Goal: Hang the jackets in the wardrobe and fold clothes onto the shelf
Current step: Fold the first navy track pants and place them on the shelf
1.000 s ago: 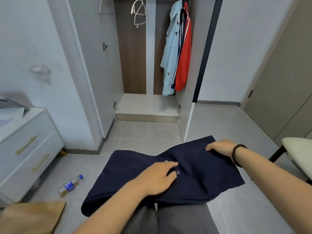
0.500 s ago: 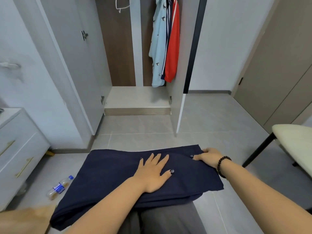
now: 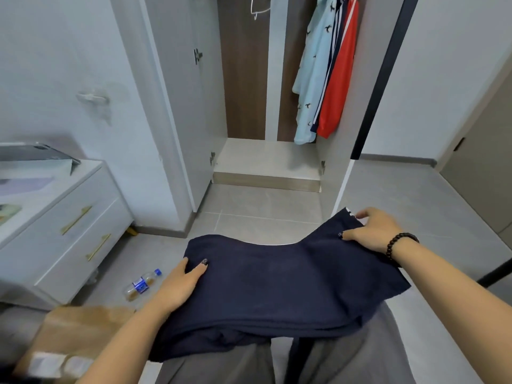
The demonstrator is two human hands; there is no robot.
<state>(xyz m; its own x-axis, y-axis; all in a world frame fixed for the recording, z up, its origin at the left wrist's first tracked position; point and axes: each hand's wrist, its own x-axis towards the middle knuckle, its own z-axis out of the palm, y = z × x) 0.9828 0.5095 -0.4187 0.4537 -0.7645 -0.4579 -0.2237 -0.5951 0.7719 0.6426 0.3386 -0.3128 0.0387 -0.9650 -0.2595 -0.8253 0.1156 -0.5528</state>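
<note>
The navy garment [image 3: 277, 284] lies folded across the person's lap, in the near centre of the view, with several layers visible along its near edge. The left hand [image 3: 177, 289] grips the garment's left end, thumb on top and fingers tucked under the fabric. The right hand [image 3: 371, 231] pinches the far right corner, which stands lifted above the rest of the cloth.

Progress: the hanging stage appears complete as far as the view shows. A light blue jacket [image 3: 310, 79] and a red jacket [image 3: 340, 76] hang at the right of the open wardrobe [image 3: 243, 79]; a white hanger [image 3: 257, 8] hangs bare to their left. The folding stage is in hand. The wardrobe's bottom shelf [image 3: 266, 162] holds no folded clothes, so the garment remains to be finished and carried across.

Change from half a second ago: the left hand, then flat with fingers spread on the middle of the cloth, now holds the left end. The right corner, then pressed level, is now raised. The camera has turned left, bringing the drawer unit [image 3: 61, 225] and the floor bottle [image 3: 142, 284] further into view.
</note>
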